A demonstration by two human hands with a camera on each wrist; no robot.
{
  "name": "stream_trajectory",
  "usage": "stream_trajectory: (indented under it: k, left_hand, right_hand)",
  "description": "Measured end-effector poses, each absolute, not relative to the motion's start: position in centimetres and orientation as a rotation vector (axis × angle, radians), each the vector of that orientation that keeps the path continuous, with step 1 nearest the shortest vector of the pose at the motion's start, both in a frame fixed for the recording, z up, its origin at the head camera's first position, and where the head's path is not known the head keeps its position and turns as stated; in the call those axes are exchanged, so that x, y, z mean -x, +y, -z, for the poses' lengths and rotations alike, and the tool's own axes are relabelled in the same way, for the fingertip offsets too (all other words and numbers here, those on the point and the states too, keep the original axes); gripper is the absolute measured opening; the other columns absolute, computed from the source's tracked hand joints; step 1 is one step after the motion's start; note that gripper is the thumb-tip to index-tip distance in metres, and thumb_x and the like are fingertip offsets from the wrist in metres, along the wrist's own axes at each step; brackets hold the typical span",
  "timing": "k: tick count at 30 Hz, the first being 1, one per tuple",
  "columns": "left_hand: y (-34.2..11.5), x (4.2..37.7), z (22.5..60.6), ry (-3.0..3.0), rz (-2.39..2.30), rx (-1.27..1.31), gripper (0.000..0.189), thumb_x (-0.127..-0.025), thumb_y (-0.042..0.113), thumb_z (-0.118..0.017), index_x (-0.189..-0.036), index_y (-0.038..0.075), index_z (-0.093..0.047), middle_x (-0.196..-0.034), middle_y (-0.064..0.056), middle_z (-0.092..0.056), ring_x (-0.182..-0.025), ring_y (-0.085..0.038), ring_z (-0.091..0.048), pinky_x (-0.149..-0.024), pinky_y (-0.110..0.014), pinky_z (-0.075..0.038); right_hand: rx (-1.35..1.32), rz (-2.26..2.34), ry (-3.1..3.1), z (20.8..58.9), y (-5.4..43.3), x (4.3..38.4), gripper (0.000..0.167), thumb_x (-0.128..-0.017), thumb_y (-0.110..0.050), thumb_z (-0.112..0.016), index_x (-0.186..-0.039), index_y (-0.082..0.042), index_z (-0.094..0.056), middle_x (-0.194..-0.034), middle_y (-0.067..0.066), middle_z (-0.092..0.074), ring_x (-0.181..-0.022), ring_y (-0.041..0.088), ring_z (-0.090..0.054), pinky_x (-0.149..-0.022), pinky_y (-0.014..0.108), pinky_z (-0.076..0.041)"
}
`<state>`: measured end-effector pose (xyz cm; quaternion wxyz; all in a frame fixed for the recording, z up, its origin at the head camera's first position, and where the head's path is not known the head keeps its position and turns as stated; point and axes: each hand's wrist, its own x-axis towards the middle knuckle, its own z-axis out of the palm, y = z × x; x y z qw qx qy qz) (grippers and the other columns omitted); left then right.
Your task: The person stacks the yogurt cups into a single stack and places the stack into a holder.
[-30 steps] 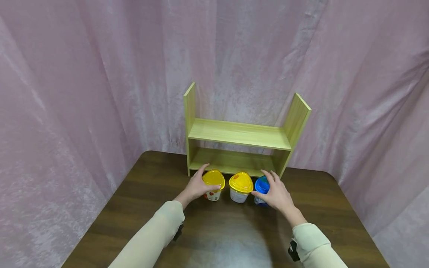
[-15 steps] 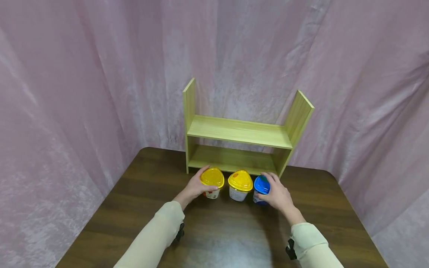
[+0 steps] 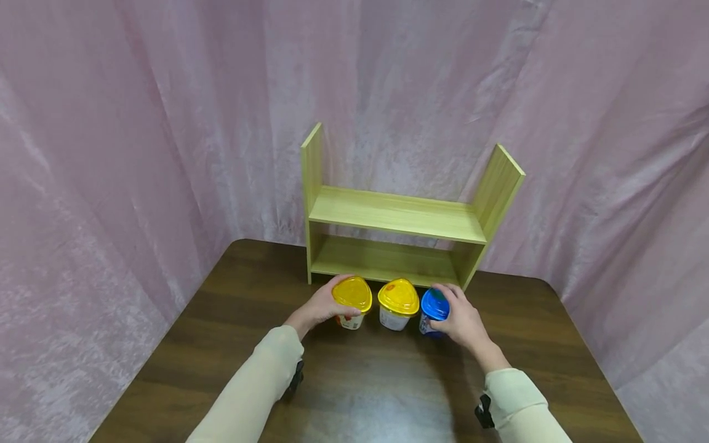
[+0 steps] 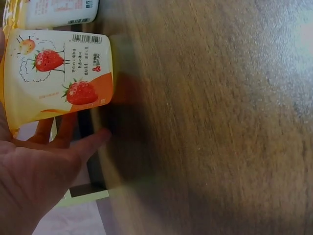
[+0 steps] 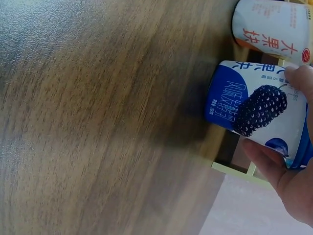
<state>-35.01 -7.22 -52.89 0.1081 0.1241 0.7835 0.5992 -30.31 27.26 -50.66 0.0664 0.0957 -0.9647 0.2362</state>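
Three yogurt cups stand in a row on the table before the shelf. The left one, a strawberry yogurt cup [image 3: 353,293] with a yellow lid, is held near its lid by my left hand [image 3: 320,304], thumb in front and fingers behind. Strawberries show on its side [image 4: 63,73] in the left wrist view. My right hand [image 3: 464,320] grips the blue-lidded yogurt cup [image 3: 434,305] at the right; a dark berry is printed on that cup [image 5: 259,100] in the right wrist view. Between them stands another yellow-lidded yogurt cup [image 3: 397,301], touched by neither hand.
A light wooden two-tier shelf [image 3: 396,212] stands at the back of the brown wooden table [image 3: 354,381], just behind the cups. Pink curtains [image 3: 221,123] hang behind and on both sides.
Both hands have closed in on the outer cups; the right thumb and fingers were spread wider a second ago. The cups keep their places, and the head view has shifted slightly.
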Motion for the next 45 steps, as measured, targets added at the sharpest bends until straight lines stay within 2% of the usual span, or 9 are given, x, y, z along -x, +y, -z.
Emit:
stream_trajectory:
  k: [6,13,19,22,28,33,38,45]
  left_hand:
    - [-7.4,35.2,52.6,2.292,-1.806,-0.346,0.088,-0.073,0.017,-0.093,-0.148,0.021,-0.048,-0.125,-0.012,-0.059,-0.106,-0.030,-0.058,-0.090,-0.047,-0.052]
    - [-6.7,35.8,53.4,2.291,-1.800,-0.379,0.087,-0.074,0.025,-0.093,-0.147,0.026,-0.046,-0.123,-0.010,-0.059,-0.105,-0.028,-0.059,-0.088,-0.044,-0.054]
    - [-5.5,35.9,52.5,2.287,-1.773,-0.439,0.088,-0.076,0.027,-0.092,-0.149,0.025,-0.044,-0.122,-0.009,-0.060,-0.105,-0.028,-0.059,-0.091,-0.045,-0.053]
    - [-5.5,36.0,52.2,2.290,-1.769,-0.445,0.088,-0.076,0.027,-0.092,-0.149,0.025,-0.044,-0.123,-0.009,-0.060,-0.105,-0.027,-0.059,-0.091,-0.044,-0.053]
    - [-6.2,35.7,52.3,2.293,-1.799,-0.392,0.086,-0.076,0.021,-0.092,-0.149,0.026,-0.046,-0.124,-0.011,-0.059,-0.107,-0.029,-0.058,-0.091,-0.045,-0.052]
    - [-6.6,35.5,52.5,2.302,-1.791,-0.389,0.088,-0.077,0.023,-0.092,-0.150,0.026,-0.044,-0.126,-0.011,-0.059,-0.108,-0.028,-0.058,-0.091,-0.045,-0.052]
    - [-6.7,35.3,53.0,2.293,-1.784,-0.371,0.088,-0.076,0.026,-0.092,-0.150,0.029,-0.045,-0.123,-0.011,-0.060,-0.106,-0.028,-0.059,-0.090,-0.043,-0.053]
    - [-7.3,34.8,53.7,2.255,-1.807,-0.351,0.084,-0.080,0.023,-0.089,-0.150,0.026,-0.043,-0.122,-0.011,-0.060,-0.104,-0.028,-0.060,-0.089,-0.043,-0.055]
  right_hand:
    - [-0.297,-0.718,-2.906,50.1,27.2,30.7,0.085,-0.076,-0.021,-0.089,-0.148,-0.020,-0.045,-0.147,0.020,-0.040,-0.116,0.049,-0.056,-0.091,0.068,-0.049]
    - [-0.272,-0.725,-2.888,49.2,28.7,30.5,0.084,-0.078,-0.024,-0.087,-0.150,-0.017,-0.045,-0.147,0.022,-0.040,-0.117,0.051,-0.053,-0.090,0.067,-0.050]
    - [-0.202,-0.747,-2.827,45.8,30.9,29.6,0.089,-0.082,-0.032,-0.085,-0.156,-0.018,-0.037,-0.149,0.027,-0.036,-0.120,0.056,-0.048,-0.089,0.072,-0.046]
    - [-0.210,-0.754,-2.751,43.9,30.9,29.4,0.088,-0.082,-0.032,-0.086,-0.155,-0.019,-0.039,-0.149,0.026,-0.037,-0.120,0.057,-0.047,-0.088,0.074,-0.044]
    - [-0.353,-0.763,-2.653,41.2,27.8,29.8,0.081,-0.080,-0.030,-0.087,-0.150,-0.020,-0.048,-0.148,0.022,-0.041,-0.120,0.055,-0.048,-0.090,0.072,-0.046]
    - [-0.429,-0.773,-2.631,39.9,24.6,30.3,0.079,-0.080,-0.028,-0.087,-0.149,-0.021,-0.049,-0.149,0.019,-0.042,-0.123,0.053,-0.048,-0.089,0.071,-0.047]
    - [-0.487,-0.793,-2.667,39.6,21.6,30.9,0.080,-0.080,-0.030,-0.088,-0.150,-0.024,-0.049,-0.149,0.018,-0.041,-0.124,0.052,-0.048,-0.089,0.068,-0.049]
    - [-0.585,-0.783,-2.684,40.4,16.4,31.3,0.081,-0.079,-0.034,-0.088,-0.150,-0.027,-0.049,-0.147,0.016,-0.043,-0.122,0.048,-0.052,-0.091,0.065,-0.051]
